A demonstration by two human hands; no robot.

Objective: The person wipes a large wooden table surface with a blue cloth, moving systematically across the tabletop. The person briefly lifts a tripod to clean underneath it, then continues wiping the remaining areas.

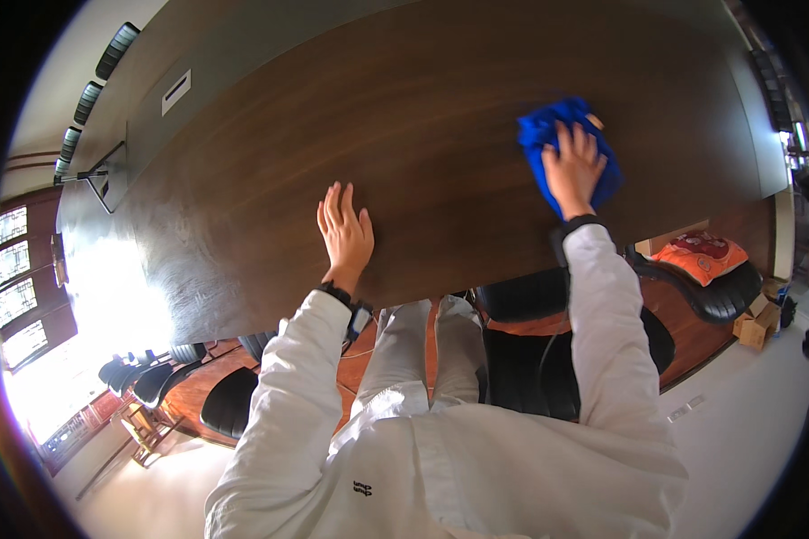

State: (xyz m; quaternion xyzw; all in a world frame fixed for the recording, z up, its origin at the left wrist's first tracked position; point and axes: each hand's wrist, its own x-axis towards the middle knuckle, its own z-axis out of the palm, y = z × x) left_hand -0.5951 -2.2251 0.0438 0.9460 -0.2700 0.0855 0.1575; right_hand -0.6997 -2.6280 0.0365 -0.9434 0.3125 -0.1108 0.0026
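Note:
A long dark wooden table (pixel 438 155) stretches before me. On its top at the right lies a crumpled blue cloth (pixel 546 135), with a small orange patch at its upper edge. My right hand (pixel 573 168) presses flat on the cloth, its fingers slightly spread; whether they grip the fabric is hard to tell. Nearer the table's front edge, my left hand (pixel 344 232) rests palm down on or just over the bare wood, the thumb apart and nothing in it. Both wrists wear dark bands. The hand and cloth at the right are a little blurred.
Black chairs (pixel 532 296) stand along the near edge, one bearing an orange cushion (pixel 701 256). A black metal stand (pixel 101 176) is on the table at the far left, and a plate with a slot (pixel 176 92) is set in its surface. Cardboard boxes (pixel 757 322) sit at the right.

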